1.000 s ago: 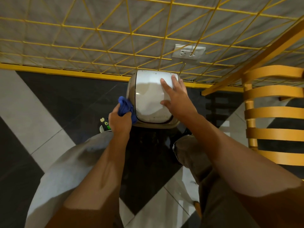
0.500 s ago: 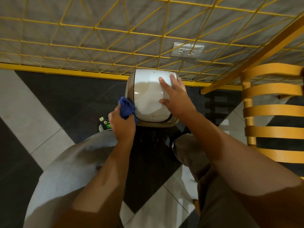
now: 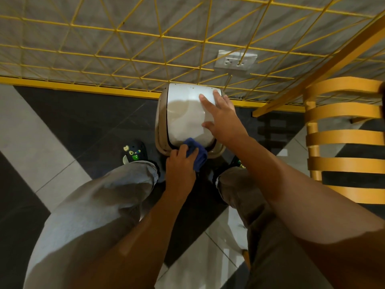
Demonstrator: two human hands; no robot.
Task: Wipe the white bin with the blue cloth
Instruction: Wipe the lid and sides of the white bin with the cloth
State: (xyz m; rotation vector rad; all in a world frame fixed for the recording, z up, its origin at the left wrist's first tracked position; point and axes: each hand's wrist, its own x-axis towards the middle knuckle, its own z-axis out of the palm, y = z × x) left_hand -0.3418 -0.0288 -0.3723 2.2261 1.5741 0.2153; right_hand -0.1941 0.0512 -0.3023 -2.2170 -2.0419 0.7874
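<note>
The white bin (image 3: pixel 183 115) stands on the floor against the wall, its glossy white lid facing up inside a beige rim. My right hand (image 3: pixel 220 119) lies flat on the right half of the lid, fingers spread. My left hand (image 3: pixel 181 161) grips the bunched blue cloth (image 3: pixel 196 155) and presses it on the bin's near rim, at the lid's front edge. Part of the cloth is hidden under my fingers.
A yellow wire grid (image 3: pixel 145 38) covers the grey wall behind the bin, with a white socket plate (image 3: pixel 236 60). A yellow slatted chair (image 3: pixel 343 142) stands close on the right. My legs and a dark clog (image 3: pixel 134 152) flank the bin on the black-and-white tiles.
My left hand has carried the blue cloth from the bin's left side round to its near front edge. My right hand has stayed flat on the lid.
</note>
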